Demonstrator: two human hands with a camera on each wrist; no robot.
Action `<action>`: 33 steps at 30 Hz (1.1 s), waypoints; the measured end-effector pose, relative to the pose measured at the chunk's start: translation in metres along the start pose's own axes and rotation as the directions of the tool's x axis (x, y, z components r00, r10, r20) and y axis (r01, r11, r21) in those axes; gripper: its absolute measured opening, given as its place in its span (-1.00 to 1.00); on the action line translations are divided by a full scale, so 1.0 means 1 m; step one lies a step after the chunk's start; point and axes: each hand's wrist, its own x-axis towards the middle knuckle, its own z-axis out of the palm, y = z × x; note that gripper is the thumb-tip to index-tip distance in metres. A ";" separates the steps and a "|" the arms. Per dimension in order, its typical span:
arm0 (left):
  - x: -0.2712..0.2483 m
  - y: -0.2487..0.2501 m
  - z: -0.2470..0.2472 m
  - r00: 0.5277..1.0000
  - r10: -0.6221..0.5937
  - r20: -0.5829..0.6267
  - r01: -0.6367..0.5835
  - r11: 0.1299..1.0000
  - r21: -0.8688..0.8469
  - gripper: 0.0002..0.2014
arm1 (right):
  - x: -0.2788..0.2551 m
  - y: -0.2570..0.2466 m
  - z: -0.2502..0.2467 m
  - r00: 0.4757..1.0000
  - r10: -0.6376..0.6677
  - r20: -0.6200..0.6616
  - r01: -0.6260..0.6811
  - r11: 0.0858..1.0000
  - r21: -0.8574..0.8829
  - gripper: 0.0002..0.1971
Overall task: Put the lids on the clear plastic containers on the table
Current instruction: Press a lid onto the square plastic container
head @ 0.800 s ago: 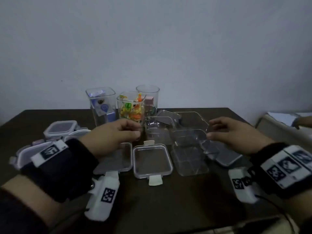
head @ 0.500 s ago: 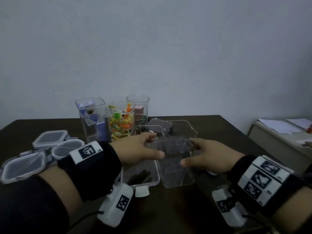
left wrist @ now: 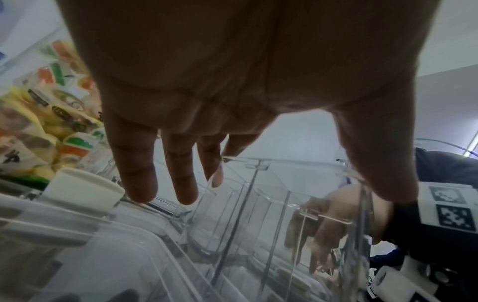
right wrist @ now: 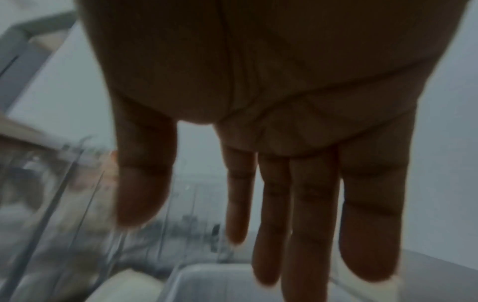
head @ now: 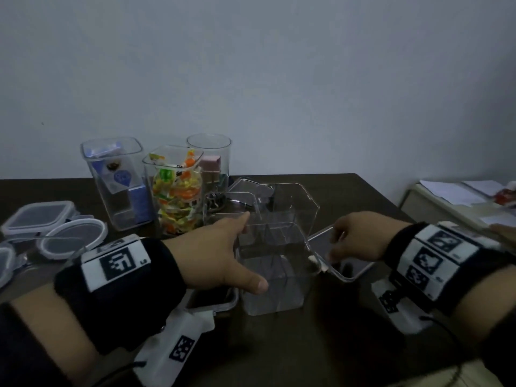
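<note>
Head view: your left hand (head: 223, 255) spread against the empty square container (head: 275, 270) mid-table; your right hand (head: 360, 238), fingers straight, touched a lid (head: 351, 268) beside it. Sweets filled one tall container (head: 177, 191) behind.

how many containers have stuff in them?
3, clustered at the back: blue-item container, candy container, round one with a pink block. A fourth behind the empty ones may hold clips, unclear.

Both forearms reach forward, black bands on the wrists. The left hand (head: 220, 255) is spread wide, thumb apart from straight fingers (left wrist: 137, 173). The right hand (head: 356, 240) points down, fingers (right wrist: 313, 214) extended together.
</note>
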 end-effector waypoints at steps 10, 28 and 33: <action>-0.007 -0.003 0.000 0.999 0.036 0.020 -0.036 0.999 -0.041 0.19 | 0.006 -0.030 0.013 0.997 -0.053 0.053 0.067 0.942 -0.329 -0.77; -0.027 0.003 -0.035 0.996 -0.067 0.054 0.069 0.257 -0.964 -0.41 | -0.077 -0.039 -0.069 0.714 -0.326 -0.620 0.561 0.796 0.228 -0.90; -0.025 0.000 -0.019 0.991 -0.135 -0.021 0.019 0.287 -0.958 -0.48 | -0.057 -0.029 -0.047 0.850 -0.270 -0.453 0.508 0.649 0.566 -0.80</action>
